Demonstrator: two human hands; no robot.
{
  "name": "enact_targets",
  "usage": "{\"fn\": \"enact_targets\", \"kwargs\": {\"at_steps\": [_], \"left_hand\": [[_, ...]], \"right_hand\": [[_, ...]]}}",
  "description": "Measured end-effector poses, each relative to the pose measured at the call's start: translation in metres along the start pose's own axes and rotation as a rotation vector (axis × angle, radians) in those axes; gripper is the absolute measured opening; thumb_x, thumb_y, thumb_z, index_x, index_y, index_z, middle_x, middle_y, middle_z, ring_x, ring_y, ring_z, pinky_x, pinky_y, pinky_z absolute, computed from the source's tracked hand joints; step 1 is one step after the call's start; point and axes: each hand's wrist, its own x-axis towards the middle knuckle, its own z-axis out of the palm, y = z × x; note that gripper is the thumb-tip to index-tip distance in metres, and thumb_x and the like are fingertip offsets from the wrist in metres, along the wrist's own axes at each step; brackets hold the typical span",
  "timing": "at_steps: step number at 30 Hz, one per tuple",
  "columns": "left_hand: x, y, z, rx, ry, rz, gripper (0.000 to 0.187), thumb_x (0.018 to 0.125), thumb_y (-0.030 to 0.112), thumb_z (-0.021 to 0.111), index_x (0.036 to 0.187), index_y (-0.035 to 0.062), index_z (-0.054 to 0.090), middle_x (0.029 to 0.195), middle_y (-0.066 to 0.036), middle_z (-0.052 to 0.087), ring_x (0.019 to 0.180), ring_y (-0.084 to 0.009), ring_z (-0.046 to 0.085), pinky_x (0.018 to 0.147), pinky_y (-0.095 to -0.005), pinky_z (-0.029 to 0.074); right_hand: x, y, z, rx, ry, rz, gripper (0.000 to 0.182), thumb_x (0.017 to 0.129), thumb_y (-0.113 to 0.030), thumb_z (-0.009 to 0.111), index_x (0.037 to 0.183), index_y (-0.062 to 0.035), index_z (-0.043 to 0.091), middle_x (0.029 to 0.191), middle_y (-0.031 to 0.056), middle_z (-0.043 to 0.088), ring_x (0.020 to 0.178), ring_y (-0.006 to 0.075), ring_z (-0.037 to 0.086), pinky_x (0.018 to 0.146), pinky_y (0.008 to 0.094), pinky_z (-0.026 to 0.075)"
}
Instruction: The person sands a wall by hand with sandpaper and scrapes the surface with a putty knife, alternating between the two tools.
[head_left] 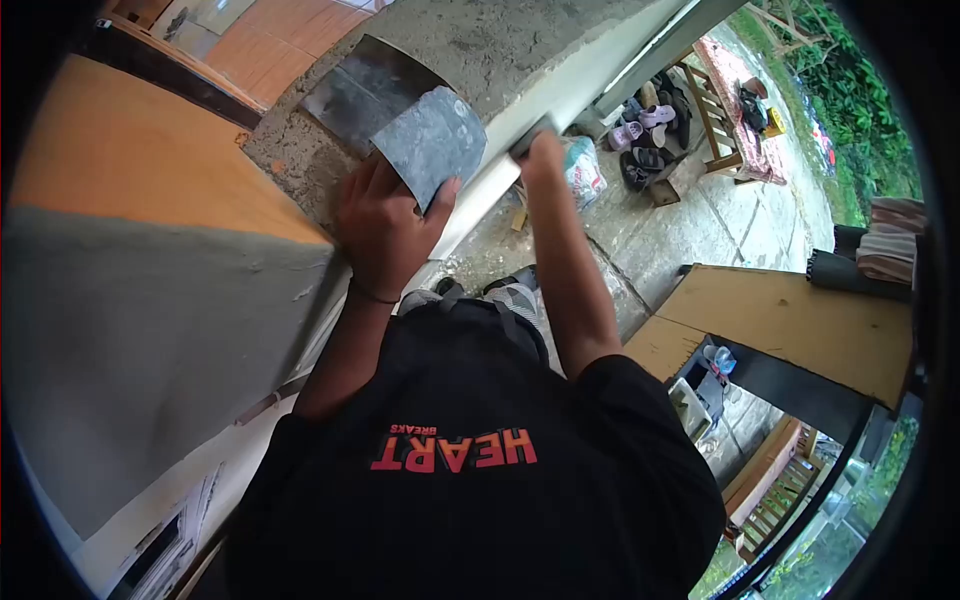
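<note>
My left hand point(385, 215) is closed on the near edge of a curved, blue-grey sheet point(430, 142), its thumb lying at the sheet's lower right corner. Under that sheet, a darker grey sheet point(365, 85) with a bent far edge rests on the rough concrete ledge point(500, 40). My right hand point(543, 158), smeared by motion, is closed at the white wall face point(590, 75) below the ledge's edge. A flat, dark grey piece point(528, 138) shows in its fingers, against or close to that face; its kind is not clear.
An orange and grey wall point(170, 210) stands at left. Past my right hand lie a plastic bag point(583, 172), several shoes point(650, 135) and a wooden bench point(715, 125) on the concrete floor point(690, 230). A yellowish wooden panel point(780, 315) stands at right.
</note>
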Motion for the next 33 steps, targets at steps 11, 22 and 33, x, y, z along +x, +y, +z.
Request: {"fn": "enact_targets", "kwargs": {"at_steps": [11, 22, 33], "left_hand": [[-0.001, 0.003, -0.003, 0.012, -0.029, -0.012, 0.024, 0.069, 0.025, 0.067, 0.073, 0.0023, 0.061, 0.084, -0.011, 0.057, 0.082, -0.0286, 0.056, 0.071, -0.0386, 0.043], [-0.002, 0.004, -0.004, 0.004, 0.034, -0.016, 0.025, 0.07, 0.025, 0.067, 0.067, 0.0018, 0.059, 0.081, -0.011, 0.058, 0.08, -0.0283, 0.056, 0.072, -0.0393, 0.043], [-0.002, 0.004, -0.005, -0.014, 0.06, 0.008, 0.023, 0.071, 0.024, 0.066, 0.07, 0.0024, 0.059, 0.081, -0.011, 0.057, 0.081, -0.0276, 0.056, 0.071, -0.039, 0.043]], "right_hand": [[-0.114, 0.061, 0.029, -0.068, 0.206, 0.375, 0.038, 0.089, -0.03, 0.035, 0.107, -0.001, 0.051, 0.101, 0.0124, 0.057, 0.085, 0.0266, 0.057, 0.066, 0.0399, 0.046], [-0.114, 0.046, 0.036, -0.484, 0.346, -0.046, 0.039, 0.086, -0.026, 0.039, 0.105, 0.0063, 0.048, 0.098, 0.0153, 0.053, 0.087, 0.0228, 0.052, 0.073, 0.0325, 0.042], [-0.082, -0.08, 0.081, -0.346, 0.181, -0.337, 0.036, 0.084, -0.027, 0.042, 0.083, 0.0066, 0.055, 0.073, 0.0103, 0.055, 0.069, 0.017, 0.048, 0.063, 0.0353, 0.039]]}}
